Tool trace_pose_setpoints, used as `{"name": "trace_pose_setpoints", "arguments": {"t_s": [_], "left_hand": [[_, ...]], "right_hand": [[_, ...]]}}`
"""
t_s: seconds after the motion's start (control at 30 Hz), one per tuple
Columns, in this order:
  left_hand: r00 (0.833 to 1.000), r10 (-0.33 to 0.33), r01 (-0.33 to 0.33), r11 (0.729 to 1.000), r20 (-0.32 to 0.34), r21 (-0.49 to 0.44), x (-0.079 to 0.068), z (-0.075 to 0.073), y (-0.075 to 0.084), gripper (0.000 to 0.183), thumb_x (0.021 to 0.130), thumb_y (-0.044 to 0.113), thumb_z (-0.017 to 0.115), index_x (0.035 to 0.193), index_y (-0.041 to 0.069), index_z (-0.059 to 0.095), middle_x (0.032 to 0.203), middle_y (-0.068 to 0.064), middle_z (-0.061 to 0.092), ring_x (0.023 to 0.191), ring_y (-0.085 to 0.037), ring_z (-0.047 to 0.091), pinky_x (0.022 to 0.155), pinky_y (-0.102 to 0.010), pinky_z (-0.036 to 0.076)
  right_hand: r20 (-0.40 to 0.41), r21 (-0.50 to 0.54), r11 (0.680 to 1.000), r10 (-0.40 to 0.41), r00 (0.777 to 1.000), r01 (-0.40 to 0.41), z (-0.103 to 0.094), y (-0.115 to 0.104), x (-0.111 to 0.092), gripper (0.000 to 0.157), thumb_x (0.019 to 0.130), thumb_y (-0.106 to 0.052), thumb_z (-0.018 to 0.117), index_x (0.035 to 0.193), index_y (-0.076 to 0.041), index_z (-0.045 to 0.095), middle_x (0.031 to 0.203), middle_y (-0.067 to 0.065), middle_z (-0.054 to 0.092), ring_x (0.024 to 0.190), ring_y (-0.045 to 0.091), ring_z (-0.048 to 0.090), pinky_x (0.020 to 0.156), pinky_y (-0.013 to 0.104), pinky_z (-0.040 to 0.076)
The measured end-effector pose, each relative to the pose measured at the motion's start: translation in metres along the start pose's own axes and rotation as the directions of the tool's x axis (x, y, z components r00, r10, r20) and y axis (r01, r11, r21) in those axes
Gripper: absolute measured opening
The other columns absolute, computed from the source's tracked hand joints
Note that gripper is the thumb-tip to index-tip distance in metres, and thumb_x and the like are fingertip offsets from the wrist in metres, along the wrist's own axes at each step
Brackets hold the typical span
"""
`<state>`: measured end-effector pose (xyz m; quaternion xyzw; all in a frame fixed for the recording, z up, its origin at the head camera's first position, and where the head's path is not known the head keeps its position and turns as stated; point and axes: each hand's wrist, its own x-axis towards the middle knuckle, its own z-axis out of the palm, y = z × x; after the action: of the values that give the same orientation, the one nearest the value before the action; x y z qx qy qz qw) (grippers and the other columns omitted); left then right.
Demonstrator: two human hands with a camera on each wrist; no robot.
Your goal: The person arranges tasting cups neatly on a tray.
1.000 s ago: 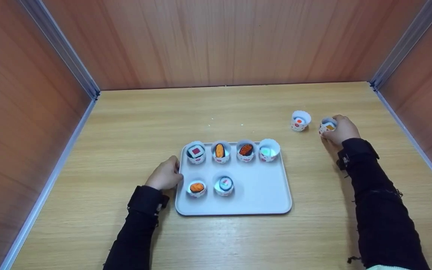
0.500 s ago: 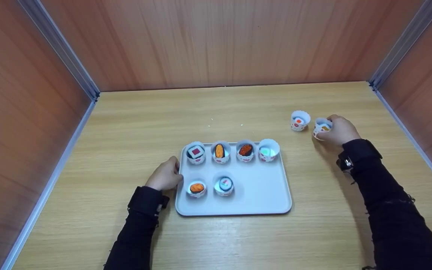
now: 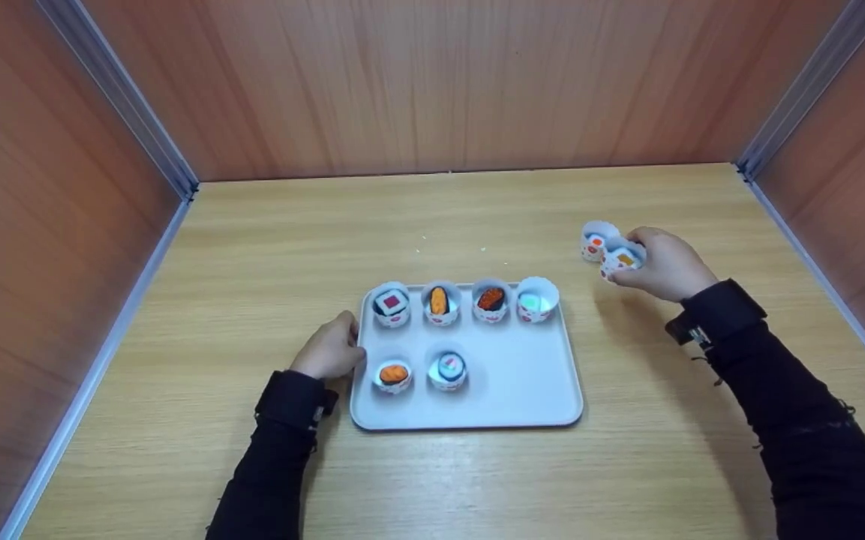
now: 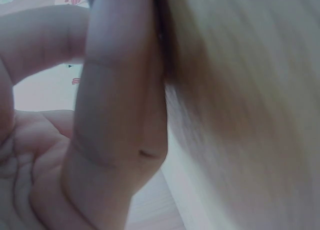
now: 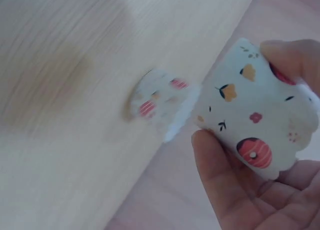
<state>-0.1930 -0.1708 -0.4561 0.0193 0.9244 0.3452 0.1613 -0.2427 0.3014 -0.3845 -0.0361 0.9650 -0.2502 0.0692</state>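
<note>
My right hand point(image 3: 665, 262) pinches a scalloped paper cup point(image 3: 622, 259) between thumb and fingers; something yellow and white sits inside it. In the right wrist view this cup point(image 5: 260, 104) shows a print of flowers and red donut shapes, and the table lies beyond it. A second paper cup point(image 3: 596, 238), holding a white piece with an orange-red middle, stands just left of the held one and is partly covered by it in the head view. My left hand point(image 3: 327, 349) grips the left edge of a pale rectangular tray point(image 3: 522, 397), fingers curled at the rim.
Several paper cups with toy sushi form a row along the tray's far side, among them one with red roe point(image 3: 491, 299). Nearer stand a cup with an orange piece point(image 3: 393, 375) and one with a round roll point(image 3: 449, 369). Wood-grain panels point(image 3: 440, 90) wall the table.
My right hand has carried its cup leftward, off the table, until it overlaps the second cup in the head view. The left hand and the tray have stayed put.
</note>
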Motion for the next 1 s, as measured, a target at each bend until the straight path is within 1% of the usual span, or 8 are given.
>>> {"name": "trace_pose_setpoints", "arguments": {"t_s": [0.2, 0.3, 0.43, 0.53, 0.67, 0.8, 0.9, 1.0], "left_hand": [[0.998, 0.056, -0.055, 0.998, -0.033, 0.03, 0.001, 0.0, 0.0, 0.018, 0.077, 0.0, 0.054, 0.094, 0.002, 0.047, 0.073, -0.003, 0.048, 0.061, -0.017, 0.048, 0.053, -0.025, 0.037], [0.998, 0.053, -0.052, 0.998, -0.03, 0.018, 0.0, 0.001, 0.001, 0.019, 0.077, 0.0, 0.054, 0.094, 0.002, 0.047, 0.073, -0.003, 0.047, 0.061, -0.018, 0.048, 0.053, -0.025, 0.037], [0.999, 0.033, -0.033, 0.999, -0.018, 0.006, 0.001, 0.002, 0.001, 0.019, 0.079, 0.0, 0.055, 0.096, 0.002, 0.047, 0.074, -0.003, 0.048, 0.061, -0.017, 0.048, 0.052, -0.025, 0.038], [1.0, 0.025, -0.025, 1.0, -0.011, 0.0, 0.001, 0.002, 0.002, 0.019, 0.08, 0.0, 0.055, 0.097, 0.002, 0.047, 0.075, -0.004, 0.049, 0.061, -0.017, 0.049, 0.052, -0.026, 0.039], [1.0, 0.02, -0.02, 1.0, -0.01, -0.004, 0.002, 0.002, 0.001, 0.019, 0.08, 0.0, 0.055, 0.098, 0.002, 0.047, 0.075, -0.004, 0.049, 0.061, -0.018, 0.049, 0.052, -0.025, 0.039], [1.0, 0.015, -0.015, 1.0, -0.012, -0.005, 0.002, 0.003, 0.001, 0.019, 0.081, 0.0, 0.056, 0.097, 0.002, 0.047, 0.075, -0.004, 0.048, 0.062, -0.018, 0.049, 0.052, -0.025, 0.039], [1.0, 0.01, -0.01, 1.0, -0.007, -0.006, 0.002, 0.002, 0.001, 0.018, 0.081, 0.0, 0.056, 0.097, 0.002, 0.047, 0.074, -0.003, 0.047, 0.062, -0.017, 0.049, 0.052, -0.025, 0.038], [1.0, 0.008, -0.008, 1.0, 0.0, -0.009, 0.001, 0.002, 0.001, 0.018, 0.082, 0.0, 0.055, 0.098, 0.002, 0.047, 0.074, -0.003, 0.047, 0.06, -0.017, 0.049, 0.051, -0.025, 0.038]], "right_hand": [[-0.016, -0.03, 0.991, -0.13, 0.991, 0.13, 0.006, -0.024, -0.013, 0.072, 0.082, -0.03, 0.076, 0.134, 0.009, 0.045, 0.125, 0.026, 0.055, 0.103, 0.035, 0.055, 0.09, 0.052, 0.046], [-0.021, -0.029, 0.981, -0.193, 0.981, 0.192, 0.013, -0.034, -0.018, 0.069, 0.081, -0.027, 0.077, 0.132, 0.008, 0.047, 0.122, 0.024, 0.057, 0.101, 0.033, 0.057, 0.087, 0.049, 0.048], [-0.029, -0.034, 0.956, -0.292, 0.956, 0.291, 0.024, -0.045, -0.023, 0.061, 0.079, -0.022, 0.079, 0.126, 0.006, 0.053, 0.115, 0.02, 0.061, 0.096, 0.03, 0.059, 0.083, 0.043, 0.049], [-0.019, -0.051, 0.934, -0.356, 0.934, 0.354, 0.034, -0.054, -0.027, 0.058, 0.076, -0.021, 0.081, 0.121, 0.005, 0.056, 0.113, 0.018, 0.062, 0.096, 0.028, 0.059, 0.083, 0.042, 0.05], [0.036, -0.051, 0.92, -0.386, 0.922, 0.388, 0.047, -0.067, -0.033, 0.061, 0.075, -0.025, 0.083, 0.123, 0.003, 0.056, 0.114, 0.015, 0.062, 0.099, 0.026, 0.059, 0.085, 0.041, 0.052], [0.115, -0.028, 0.918, -0.39, 0.914, 0.396, 0.062, -0.078, -0.038, 0.063, 0.076, -0.026, 0.082, 0.126, -0.001, 0.054, 0.115, 0.012, 0.062, 0.096, 0.021, 0.06, 0.082, 0.037, 0.054], [0.171, -0.006, 0.913, -0.4, 0.9, 0.407, 0.074, -0.085, -0.042, 0.06, 0.076, -0.025, 0.081, 0.125, -0.004, 0.054, 0.113, 0.009, 0.062, 0.09, 0.018, 0.06, 0.077, 0.033, 0.054], [0.219, 0.014, 0.902, -0.423, 0.879, 0.431, 0.085, -0.089, -0.044, 0.056, 0.076, -0.024, 0.081, 0.123, -0.007, 0.055, 0.111, 0.005, 0.063, 0.089, 0.015, 0.06, 0.076, 0.031, 0.053]]}}
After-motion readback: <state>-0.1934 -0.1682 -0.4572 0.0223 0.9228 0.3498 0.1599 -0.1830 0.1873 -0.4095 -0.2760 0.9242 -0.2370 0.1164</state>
